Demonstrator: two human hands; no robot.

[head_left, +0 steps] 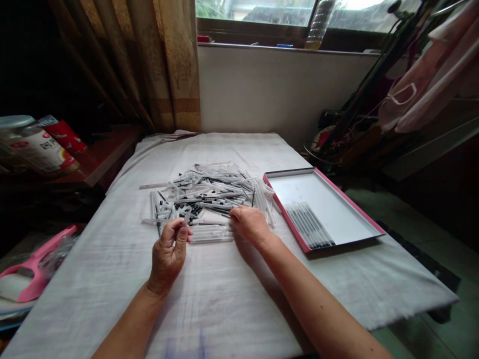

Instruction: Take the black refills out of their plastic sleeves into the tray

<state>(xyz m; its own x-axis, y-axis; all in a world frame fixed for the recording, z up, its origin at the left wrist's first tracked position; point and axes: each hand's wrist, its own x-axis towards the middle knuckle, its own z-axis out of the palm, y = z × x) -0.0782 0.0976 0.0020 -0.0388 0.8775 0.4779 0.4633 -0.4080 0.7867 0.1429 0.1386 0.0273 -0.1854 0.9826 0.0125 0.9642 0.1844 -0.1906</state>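
A loose pile of translucent pen barrels (pixel 224 174), thin dark refills and small black caps (pixel 190 208) lies on the cloth-covered table. At the pile's near left, my left hand (pixel 168 249) is closed around a translucent pen barrel (pixel 186 218), whose end sticks up past the thumb. My right hand (pixel 251 225) reaches to the pile's near right edge with its fingers pinched together. A thin dark stick shows beside those fingertips, but I cannot tell whether they grip it. Between the hands, several clear barrels (pixel 211 234) lie side by side.
Right of the pile, a shallow pink-edged box (pixel 348 199) holds a row of pens (pixel 309 225) along its left side. The white cloth (pixel 209 309) covers the table. A jar (pixel 41 147) stands on a side table at left, with a pink-handled object (pixel 35 267) lower down.
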